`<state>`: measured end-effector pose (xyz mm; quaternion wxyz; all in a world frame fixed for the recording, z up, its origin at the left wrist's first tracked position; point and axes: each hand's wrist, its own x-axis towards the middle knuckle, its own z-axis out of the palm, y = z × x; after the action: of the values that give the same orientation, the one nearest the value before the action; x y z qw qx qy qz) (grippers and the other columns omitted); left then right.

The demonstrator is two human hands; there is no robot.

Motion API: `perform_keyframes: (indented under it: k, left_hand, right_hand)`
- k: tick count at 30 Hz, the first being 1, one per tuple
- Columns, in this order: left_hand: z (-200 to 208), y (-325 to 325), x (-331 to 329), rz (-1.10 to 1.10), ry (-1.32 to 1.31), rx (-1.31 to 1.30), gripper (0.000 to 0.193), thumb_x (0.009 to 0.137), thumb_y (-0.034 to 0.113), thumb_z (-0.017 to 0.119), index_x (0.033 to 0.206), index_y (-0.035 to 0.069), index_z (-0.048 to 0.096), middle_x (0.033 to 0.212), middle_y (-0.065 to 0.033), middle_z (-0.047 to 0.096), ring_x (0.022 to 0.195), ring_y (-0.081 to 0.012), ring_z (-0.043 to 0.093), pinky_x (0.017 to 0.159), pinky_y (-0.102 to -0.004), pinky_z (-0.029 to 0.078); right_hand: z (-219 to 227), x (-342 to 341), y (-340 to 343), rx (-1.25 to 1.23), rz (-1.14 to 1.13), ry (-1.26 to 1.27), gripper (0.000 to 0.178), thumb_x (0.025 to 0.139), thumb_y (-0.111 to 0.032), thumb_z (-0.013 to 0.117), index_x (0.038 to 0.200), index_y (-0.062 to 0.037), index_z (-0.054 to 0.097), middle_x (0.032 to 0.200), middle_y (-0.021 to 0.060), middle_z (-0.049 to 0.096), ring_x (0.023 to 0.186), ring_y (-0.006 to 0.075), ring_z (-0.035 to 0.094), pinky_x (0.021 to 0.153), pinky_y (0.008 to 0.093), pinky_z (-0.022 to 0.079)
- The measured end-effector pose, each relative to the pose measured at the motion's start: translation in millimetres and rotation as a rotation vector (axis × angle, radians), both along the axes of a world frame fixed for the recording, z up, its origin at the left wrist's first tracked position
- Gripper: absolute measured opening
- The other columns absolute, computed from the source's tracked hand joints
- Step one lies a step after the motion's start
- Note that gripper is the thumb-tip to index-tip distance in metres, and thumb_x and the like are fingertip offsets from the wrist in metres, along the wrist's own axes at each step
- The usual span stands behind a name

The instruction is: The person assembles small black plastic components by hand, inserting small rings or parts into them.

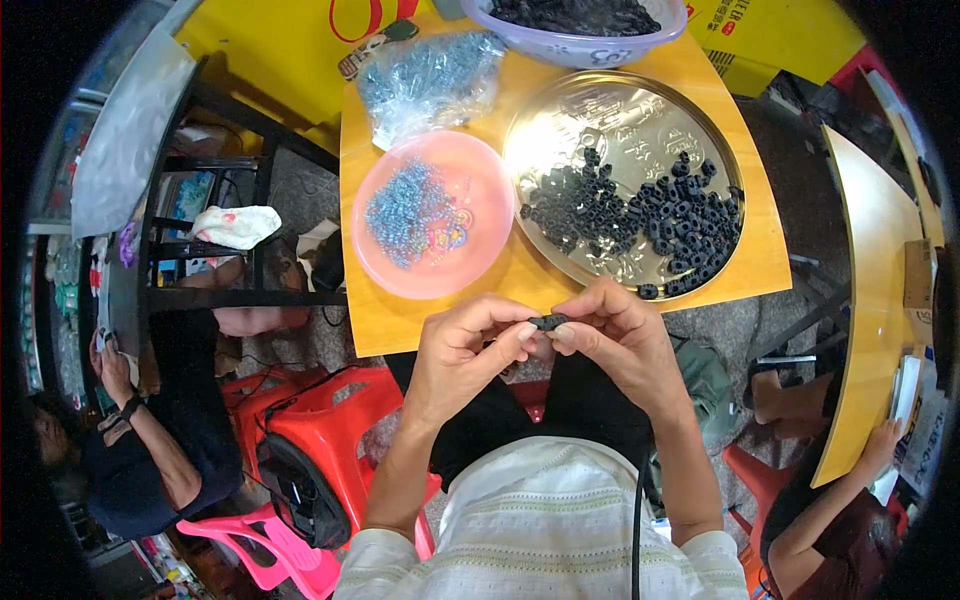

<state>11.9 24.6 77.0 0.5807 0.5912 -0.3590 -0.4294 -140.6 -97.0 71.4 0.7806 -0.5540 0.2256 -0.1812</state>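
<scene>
Between the fingertips of both hands is a small black ribbed plastic part [547,322], held just in front of the table's near edge. My left hand [475,345] pinches one end of it, and my right hand [615,335] pinches the other. Beyond my hands, a round metal tray [570,110] carries many loose black plastic parts [690,220], some in smaller pieces on its left side. Left of the tray, a pink plastic bowl [400,275] contains a heap of small bluish clear pieces [408,212].
A clear bag of bluish pieces [432,80] lies behind the bowl. Behind the tray stands a pale purple basin [580,48] of black parts. Red stools [340,420] stand at left. Other people sit at left [160,440] and right [830,520].
</scene>
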Motion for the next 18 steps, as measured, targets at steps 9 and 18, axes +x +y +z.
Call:
perform_keyframes:
  k: [9, 18]
  left_hand:
    - [-6.7, 1.9, -6.4, 0.019, 0.091, 0.008, 0.012, 0.088, 0.001, 0.057, 0.1, -0.002, 0.059, 0.086, -0.0056, 0.064, 0.077, -0.0085, 0.061, 0.067, -0.0219, 0.051]
    - [6.6, 4.3, 3.4, -0.205, -0.069, 0.047, 0.015, 0.087, 0.001, 0.058, 0.102, -0.002, 0.06, 0.088, -0.0074, 0.064, 0.076, -0.0098, 0.062, 0.066, -0.0222, 0.052]
  right_hand:
    - [-3.5, -2.7, 12.6, 0.049, -0.079, -0.012, 0.013, 0.087, -0.006, 0.061, 0.095, 0.0026, 0.056, 0.086, 0.0042, 0.064, 0.077, 0.006, 0.059, 0.069, 0.0209, 0.05]
    - [-0.4, -13.2, 3.0, 0.095, 0.073, 0.033, 0.013, 0.088, -0.007, 0.061, 0.095, 0.0018, 0.055, 0.084, 0.0059, 0.064, 0.077, 0.0082, 0.062, 0.066, 0.0215, 0.051]
